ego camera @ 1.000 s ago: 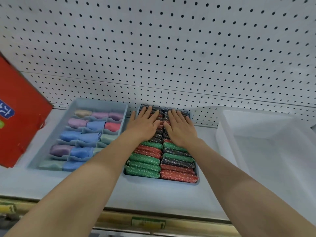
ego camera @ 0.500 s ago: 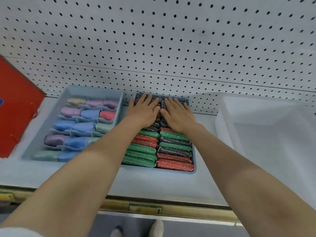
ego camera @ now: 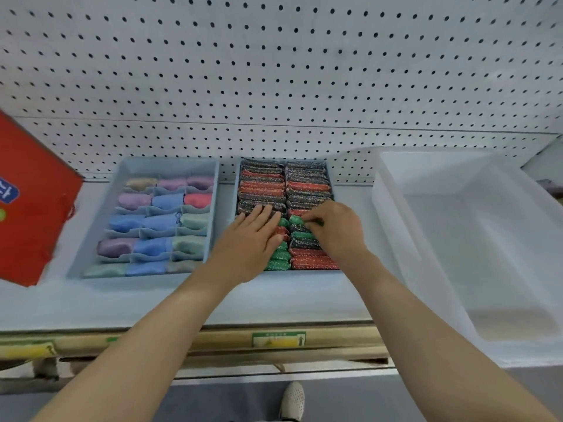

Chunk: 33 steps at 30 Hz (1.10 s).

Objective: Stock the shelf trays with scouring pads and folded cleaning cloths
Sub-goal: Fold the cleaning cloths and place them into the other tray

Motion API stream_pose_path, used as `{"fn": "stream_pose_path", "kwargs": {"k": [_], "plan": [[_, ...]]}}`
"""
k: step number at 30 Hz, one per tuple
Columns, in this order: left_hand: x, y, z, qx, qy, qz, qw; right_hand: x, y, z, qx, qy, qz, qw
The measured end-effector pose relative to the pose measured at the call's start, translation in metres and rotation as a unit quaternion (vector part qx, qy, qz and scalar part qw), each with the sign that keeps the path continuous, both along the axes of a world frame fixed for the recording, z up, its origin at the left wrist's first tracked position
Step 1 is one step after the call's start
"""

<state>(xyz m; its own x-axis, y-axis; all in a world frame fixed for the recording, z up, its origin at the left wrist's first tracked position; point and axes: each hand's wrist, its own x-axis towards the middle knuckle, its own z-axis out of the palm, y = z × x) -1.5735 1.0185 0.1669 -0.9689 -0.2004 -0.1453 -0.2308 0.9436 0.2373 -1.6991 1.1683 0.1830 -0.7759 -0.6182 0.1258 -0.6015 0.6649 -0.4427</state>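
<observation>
A blue-grey tray (ego camera: 236, 184) on the shelf holds two rows of glittery scouring pads (ego camera: 262, 186) in red, green and dark colours. My left hand (ego camera: 247, 240) lies flat on the left row near the tray's middle, fingers straight. My right hand (ego camera: 335, 229) is over the right row, its fingertips curled and pinching a green pad (ego camera: 296, 220). Left of it, a second blue-grey tray (ego camera: 213, 208) with dividers holds folded cloths (ego camera: 166, 202) in pastel colours.
A large translucent white bin (ego camera: 396, 226) stands on the shelf at the right. A red carton (ego camera: 33, 208) leans at the left. White pegboard (ego camera: 274, 71) backs the shelf. The shelf's front edge carries a price-label strip (ego camera: 278, 339). A shoe (ego camera: 293, 400) shows on the floor below.
Both hands have slid from the far end of the pad tray toward its middle. The right hand went from flat to pinching a green pad. The camera tilted downward.
</observation>
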Motion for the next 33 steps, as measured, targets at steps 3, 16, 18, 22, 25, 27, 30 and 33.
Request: {"fn": "stream_pose_path", "kwargs": {"k": [3,16,18,22,25,27,30,33], "plan": [[-0.002,-0.003,-0.002,-0.013,-0.013,-0.008,1.0,0.004,0.005,0.007,-0.02,-0.035,0.004,0.999],[0.034,0.009,-0.005,-0.034,0.008,-0.026,0.999,0.031,0.026,0.007,-0.058,-0.099,0.014,0.993],[0.043,0.01,-0.006,-0.047,0.052,-0.02,0.997,0.035,0.036,0.014,-0.084,-0.106,0.009,0.991],[0.063,0.021,-0.008,-0.044,0.11,-0.049,0.992,0.047,0.051,0.014,-0.043,-0.062,-0.005,0.997],[0.057,0.035,-0.006,-0.007,0.176,-0.068,0.982,0.051,0.053,0.019,-0.008,-0.065,-0.015,0.998],[0.046,0.039,0.0,0.064,0.193,-0.029,0.979,0.052,0.055,0.024,-0.007,-0.067,-0.029,0.997],[0.028,0.044,0.005,0.099,0.218,0.004,0.971,0.054,0.057,0.027,0.01,-0.064,-0.034,0.997],[0.017,0.048,0.006,0.105,0.242,0.004,0.965,0.051,0.059,0.027,0.019,-0.078,-0.037,0.996]]}}
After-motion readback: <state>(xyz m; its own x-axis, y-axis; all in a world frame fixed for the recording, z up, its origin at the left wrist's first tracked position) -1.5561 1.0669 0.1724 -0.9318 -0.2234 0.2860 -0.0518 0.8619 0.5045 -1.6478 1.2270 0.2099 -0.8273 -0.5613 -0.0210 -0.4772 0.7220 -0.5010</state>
